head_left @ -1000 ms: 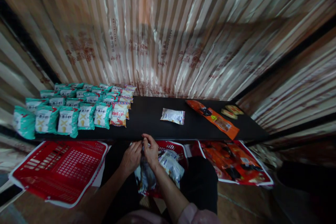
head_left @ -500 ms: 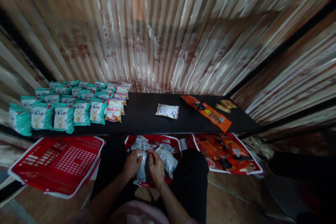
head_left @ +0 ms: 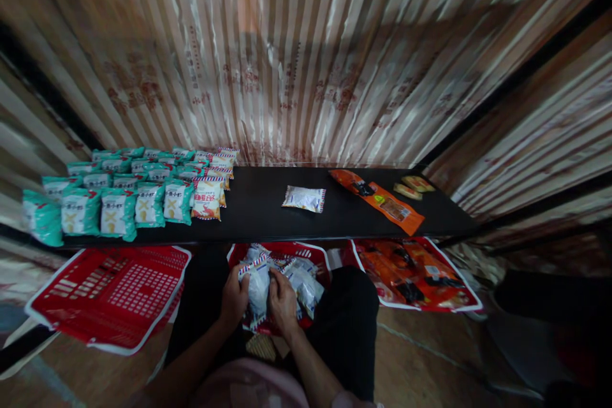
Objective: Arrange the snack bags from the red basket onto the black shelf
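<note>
Your left hand and right hand clasp a silver packet between them | likely for steadiness | red basket beneath, seemingly for reach

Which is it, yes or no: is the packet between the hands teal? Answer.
No, the packet between the left hand and right hand is silvery white with a striped edge.

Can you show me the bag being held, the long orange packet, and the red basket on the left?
Held bag [head_left: 259, 288]: head view, middle of its pale front.
Orange packet [head_left: 377, 199]: head view, near its yellow sticker.
Left basket [head_left: 138, 288]: head view, its holed red middle.
</note>
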Motion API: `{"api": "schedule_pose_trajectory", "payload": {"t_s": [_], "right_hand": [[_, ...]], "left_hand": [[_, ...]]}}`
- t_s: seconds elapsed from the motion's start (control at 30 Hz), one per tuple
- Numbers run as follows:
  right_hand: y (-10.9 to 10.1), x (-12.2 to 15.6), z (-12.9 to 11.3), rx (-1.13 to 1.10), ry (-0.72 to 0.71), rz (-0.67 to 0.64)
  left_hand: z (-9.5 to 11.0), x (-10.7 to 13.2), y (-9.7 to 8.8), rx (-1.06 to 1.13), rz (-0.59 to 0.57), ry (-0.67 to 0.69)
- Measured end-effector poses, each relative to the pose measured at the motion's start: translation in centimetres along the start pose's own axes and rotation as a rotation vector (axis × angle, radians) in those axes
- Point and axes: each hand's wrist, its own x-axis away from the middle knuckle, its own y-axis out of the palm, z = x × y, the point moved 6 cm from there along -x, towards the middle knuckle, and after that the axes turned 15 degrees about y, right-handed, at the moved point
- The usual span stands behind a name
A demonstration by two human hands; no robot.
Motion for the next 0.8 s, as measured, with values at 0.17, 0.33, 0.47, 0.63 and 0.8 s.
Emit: {"api": "schedule_pose_trajectory", "payload": {"t_s": [0.17, 0.33, 0.47, 0.63, 0.8], "right_hand": [[-0.1, 0.0, -0.6, -0.002, 0.073, -0.048], [-0.8, -0.1, -1.1, -0.013, 0.122, -0.070], [-1.0, -0.2, -0.8, -0.061, 0.148, -0.072], [-0.9, -0.6, -0.2, -0.198, 0.172, -0.043], [-0.9, -1.2, 1.0, -0.387, 0.324, 0.031]], "left_hand": [[0.6, -0.6, -0.7, 0.060, 0.078, -0.067], [-0.3, -0.8, -0.4, 0.101, 0.138, -0.139], [-1.4, -0.6, -0.4, 0.145, 0.214, -0.226], [-1.8, -0.7, -1.2, 0.182, 0.311, -0.275], [-1.7, -0.5, -1.1, 0.255, 0.366, -0.322]]}}
